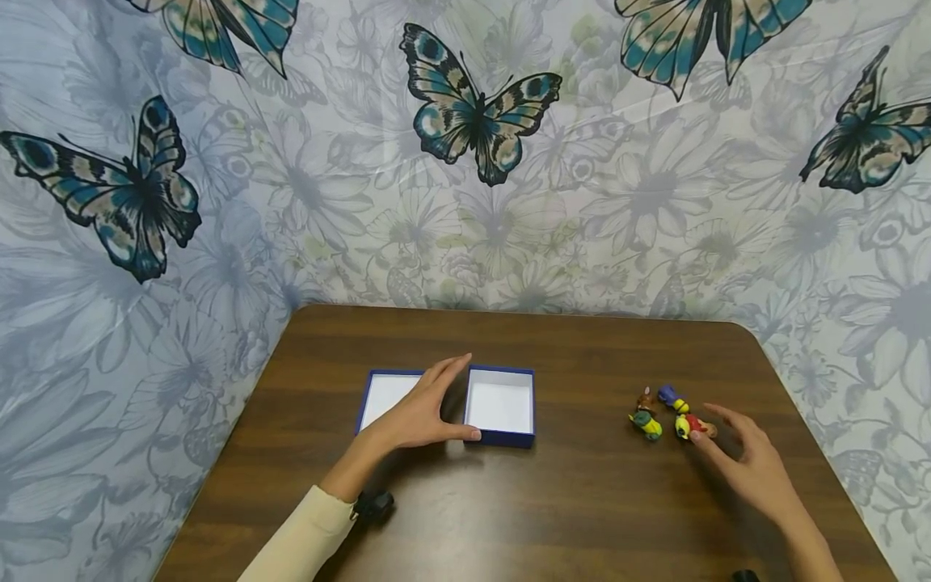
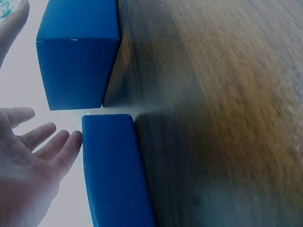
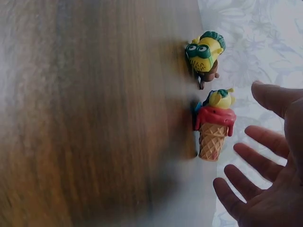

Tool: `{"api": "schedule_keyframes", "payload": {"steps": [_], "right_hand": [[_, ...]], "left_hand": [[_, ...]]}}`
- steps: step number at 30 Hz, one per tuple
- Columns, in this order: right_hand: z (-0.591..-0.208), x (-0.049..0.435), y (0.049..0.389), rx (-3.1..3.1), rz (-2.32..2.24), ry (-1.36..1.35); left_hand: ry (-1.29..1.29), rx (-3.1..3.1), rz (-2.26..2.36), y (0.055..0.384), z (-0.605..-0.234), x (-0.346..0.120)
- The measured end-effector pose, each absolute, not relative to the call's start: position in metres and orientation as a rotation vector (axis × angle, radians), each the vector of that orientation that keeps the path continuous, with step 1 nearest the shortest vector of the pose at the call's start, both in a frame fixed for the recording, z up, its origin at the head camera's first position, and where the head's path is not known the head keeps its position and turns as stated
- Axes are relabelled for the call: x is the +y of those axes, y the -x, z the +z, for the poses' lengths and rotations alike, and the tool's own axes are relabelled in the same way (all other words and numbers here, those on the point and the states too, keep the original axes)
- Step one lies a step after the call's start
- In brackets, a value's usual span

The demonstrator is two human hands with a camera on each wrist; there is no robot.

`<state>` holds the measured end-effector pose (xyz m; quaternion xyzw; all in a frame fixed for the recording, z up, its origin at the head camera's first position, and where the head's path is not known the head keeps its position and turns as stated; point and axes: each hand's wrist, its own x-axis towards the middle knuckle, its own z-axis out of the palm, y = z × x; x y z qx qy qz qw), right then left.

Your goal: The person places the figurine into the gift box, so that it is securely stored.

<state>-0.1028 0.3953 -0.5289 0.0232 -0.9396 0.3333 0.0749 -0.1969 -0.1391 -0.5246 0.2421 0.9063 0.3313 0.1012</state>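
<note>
In the head view, my left hand (image 1: 416,416) reaches over the blue-rimmed, white-lined box lid or tray (image 1: 384,394). Its thumb lies at the near left corner of a second open blue box (image 1: 500,400); the fingers are spread. On the right, my right hand (image 1: 752,467) has its fingers apart beside a small toy figure in a red-topped ice cream cone (image 3: 211,139), thumb tip close to it. Around that lie a green-and-yellow figure with goggles (image 1: 646,424), a purple-and-yellow figure (image 1: 672,398) and a brown figure (image 1: 644,400).
Both boxes and the figures are on a brown wooden table (image 1: 582,501) with rounded far corners. Behind it hangs a pale floral cloth with butterflies (image 1: 480,121). A dark wrist device (image 1: 374,507) is on the left wrist.
</note>
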Motion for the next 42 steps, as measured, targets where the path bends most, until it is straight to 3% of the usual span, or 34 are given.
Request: {"api": "schedule_keyframes", "payload": {"steps": [12,42], "right_hand": [[-0.539,0.403,0.109,-2.739,1.168,-0.266],[-0.542,0.403,0.120,-2.892,0.982,-0.061]], "left_hand": [[-0.728,2.614,0.990,0.201,-0.519,-0.135],[-0.777,2.591,0.994,0.209,-0.525,-0.132]]}}
